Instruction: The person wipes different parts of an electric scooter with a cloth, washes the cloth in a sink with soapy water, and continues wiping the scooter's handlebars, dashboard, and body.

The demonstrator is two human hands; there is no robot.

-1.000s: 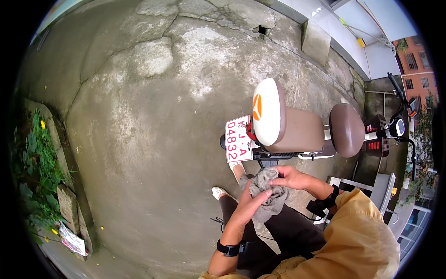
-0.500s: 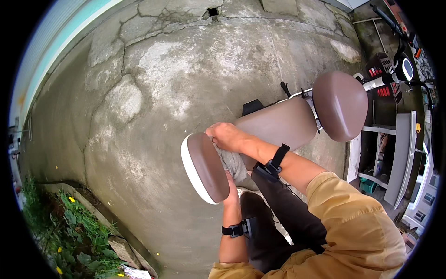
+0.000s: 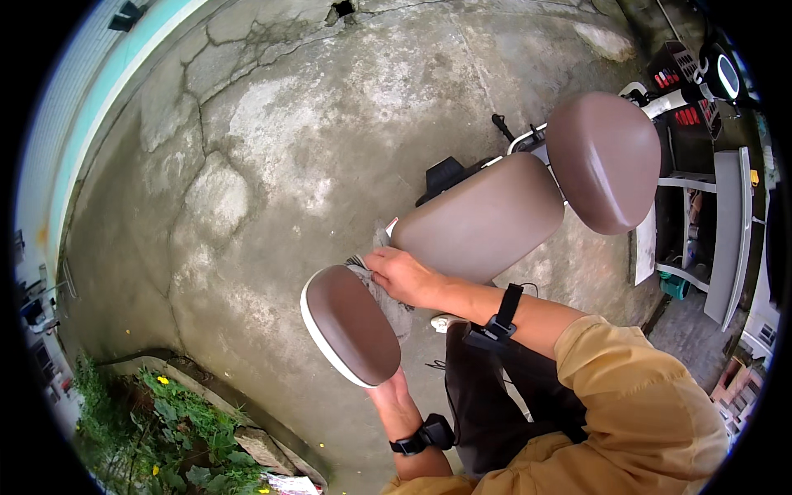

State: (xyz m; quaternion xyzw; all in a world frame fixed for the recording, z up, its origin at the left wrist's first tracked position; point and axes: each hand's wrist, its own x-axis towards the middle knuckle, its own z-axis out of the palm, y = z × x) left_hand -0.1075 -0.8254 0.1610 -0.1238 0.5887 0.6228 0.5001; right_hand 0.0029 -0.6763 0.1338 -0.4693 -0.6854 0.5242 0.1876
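Observation:
A brown padded backrest [image 3: 353,326] with a white edge stands at the rear of a small electric bike. My right hand [image 3: 403,276] is closed on a grey cloth [image 3: 402,322], pressing it along the backrest's seat-facing side. Part of the cloth hangs below the hand, and another part shows above it. Under the backrest's near end is my left hand [image 3: 391,394], its fingers hidden by the pad. Ahead of the backrest lies the long brown rear seat [image 3: 483,216], with the wider front saddle [image 3: 604,162] beyond it.
The bike's handlebar and round display [image 3: 727,76] are at upper right. A shelf unit [image 3: 689,235] stands at the right. Weeds with yellow flowers [image 3: 157,429] grow behind a low curb at lower left. Cracked concrete [image 3: 272,148] spreads around the bike.
My right hand and the cloth have moved slightly down, staying against the backrest. My left hand has shifted lower and left under the pad. The view has also shifted a little.

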